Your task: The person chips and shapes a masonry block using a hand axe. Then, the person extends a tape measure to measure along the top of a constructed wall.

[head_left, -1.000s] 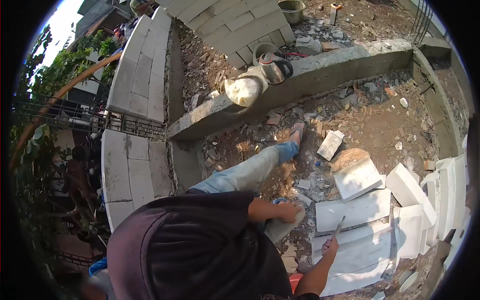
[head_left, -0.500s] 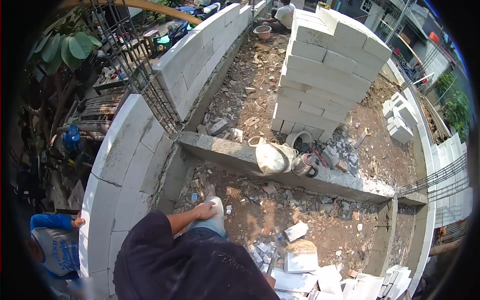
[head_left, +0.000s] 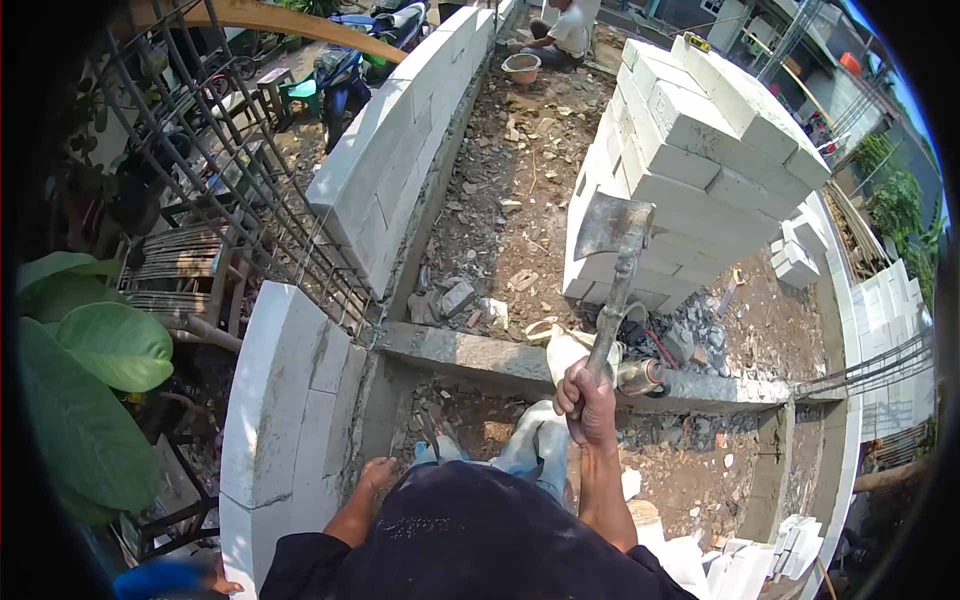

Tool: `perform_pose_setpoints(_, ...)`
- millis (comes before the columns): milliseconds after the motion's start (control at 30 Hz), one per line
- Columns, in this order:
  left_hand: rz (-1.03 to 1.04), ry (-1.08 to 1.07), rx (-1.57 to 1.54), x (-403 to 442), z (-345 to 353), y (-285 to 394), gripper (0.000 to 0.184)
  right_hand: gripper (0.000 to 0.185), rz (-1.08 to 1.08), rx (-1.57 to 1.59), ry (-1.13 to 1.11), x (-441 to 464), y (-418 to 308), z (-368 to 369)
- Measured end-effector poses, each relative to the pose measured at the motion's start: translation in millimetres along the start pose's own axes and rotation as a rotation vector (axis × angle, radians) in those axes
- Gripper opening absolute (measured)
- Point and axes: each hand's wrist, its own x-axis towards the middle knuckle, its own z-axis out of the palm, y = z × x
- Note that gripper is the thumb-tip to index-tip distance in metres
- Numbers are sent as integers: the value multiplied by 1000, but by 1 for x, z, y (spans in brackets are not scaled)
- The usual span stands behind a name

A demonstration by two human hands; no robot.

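Observation:
My right hand (head_left: 588, 402) is closed around the handle of a mortar-stained trowel (head_left: 614, 228), raised in front of me with its broad, curved blade at the top. My left hand (head_left: 377, 473) hangs low beside my left leg, near the inner face of the white block wall (head_left: 290, 400); its fingers are too small and turned away to read. Behind the trowel, a pale cloth bag (head_left: 568, 358) and a metal flask-like container (head_left: 640, 377) rest on the concrete beam (head_left: 470, 352). The trowel handle partly covers the bag.
A tall stack of white blocks (head_left: 700, 190) stands ahead. Steel rebar (head_left: 215, 140) rises at the left. Rubble covers the soil (head_left: 520, 200). A person (head_left: 563, 32) sits far ahead by a bucket (head_left: 521, 68); another person's hand (head_left: 228, 582) touches the left wall.
My right hand has come up into view with the trowel. My left hand has left my knee and dropped beside my leg. The view has shifted, and I appear more upright.

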Motion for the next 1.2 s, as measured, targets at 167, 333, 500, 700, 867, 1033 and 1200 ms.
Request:
perform_pose_setpoints(167,47,-110,85,18,9,106,43,34,42,-289,173,95,-19,43)
perform_pose_setpoints(333,321,-60,49,27,4,217,51,37,27,-398,271,235,-17,61)
perform_pose_setpoints(500,297,-239,38,122,5,258,55,38,-18,-414,163,433,-29,60)
perform_pose_setpoints(700,143,-187,-88,179,-1,451,62,33,-1,-364,117,701,-59,38)
perform_pose_setpoints(867,65,159,88,207,-32,561,64,34,106,-452,225,843,-114,26)
perform_pose_setpoints(1033,43,339,-50,218,-49,652,56,33,214,-408,234,924,-150,19)
perform_pose_setpoints(1200,-58,253,-197,217,-56,761,46,29,245,-474,226,1003,-177,25)
